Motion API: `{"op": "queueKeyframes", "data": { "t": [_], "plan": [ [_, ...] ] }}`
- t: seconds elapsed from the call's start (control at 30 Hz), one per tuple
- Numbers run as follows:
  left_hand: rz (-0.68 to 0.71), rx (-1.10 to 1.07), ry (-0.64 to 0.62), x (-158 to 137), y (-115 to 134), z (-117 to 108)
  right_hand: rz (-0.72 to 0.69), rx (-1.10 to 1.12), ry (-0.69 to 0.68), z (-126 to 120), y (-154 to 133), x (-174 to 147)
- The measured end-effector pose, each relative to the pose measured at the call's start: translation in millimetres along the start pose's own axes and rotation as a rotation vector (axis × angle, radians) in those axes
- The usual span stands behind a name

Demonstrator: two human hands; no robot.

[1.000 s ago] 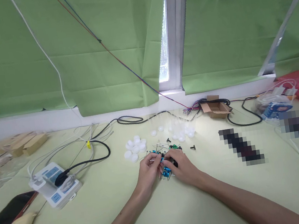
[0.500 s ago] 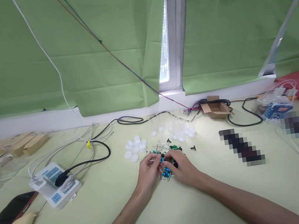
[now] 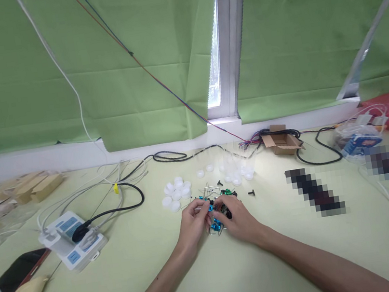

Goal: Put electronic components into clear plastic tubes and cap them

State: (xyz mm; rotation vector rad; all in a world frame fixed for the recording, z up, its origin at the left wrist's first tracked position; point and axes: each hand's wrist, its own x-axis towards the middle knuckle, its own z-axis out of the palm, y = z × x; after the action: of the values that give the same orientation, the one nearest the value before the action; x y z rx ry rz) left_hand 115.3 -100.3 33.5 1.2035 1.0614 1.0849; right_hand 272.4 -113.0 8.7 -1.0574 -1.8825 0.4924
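Both hands meet at the middle of the table over a pile of small parts. My left hand [image 3: 193,223] is closed, its thumb and fingertips pinching a small shiny blue part [image 3: 211,208] with a thin metal rod. Closed from the other side, my right hand [image 3: 240,218] has its fingertips at the same part; its grip is partly hidden. Below the fingertips lie more blue metallic parts [image 3: 216,225] with bent wires. Green and black pieces [image 3: 227,192] and thin metal rods [image 3: 211,190] show just behind the hands.
White round caps [image 3: 176,193] lie behind my left hand, clear cups [image 3: 240,168] further right. Black T-shaped pieces [image 3: 251,192] lie right of the pile. A power strip [image 3: 73,240] with cables stands left; a cardboard box [image 3: 281,143] sits at the back.
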Motion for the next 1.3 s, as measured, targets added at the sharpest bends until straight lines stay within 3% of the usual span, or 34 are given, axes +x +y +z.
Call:
{"op": "queueKeyframes", "data": {
  "t": [0.67, 1.3],
  "plan": [
    [0.005, -0.012, 0.009, 0.4, 0.6, 0.2, -0.038, -0.013, -0.026, 0.8, 1.6, 0.1],
    [0.002, -0.006, 0.015, 0.8, -0.9, 0.1, 0.033, 0.000, -0.019, 1.4, 2.9, -2.3]
  ]
}}
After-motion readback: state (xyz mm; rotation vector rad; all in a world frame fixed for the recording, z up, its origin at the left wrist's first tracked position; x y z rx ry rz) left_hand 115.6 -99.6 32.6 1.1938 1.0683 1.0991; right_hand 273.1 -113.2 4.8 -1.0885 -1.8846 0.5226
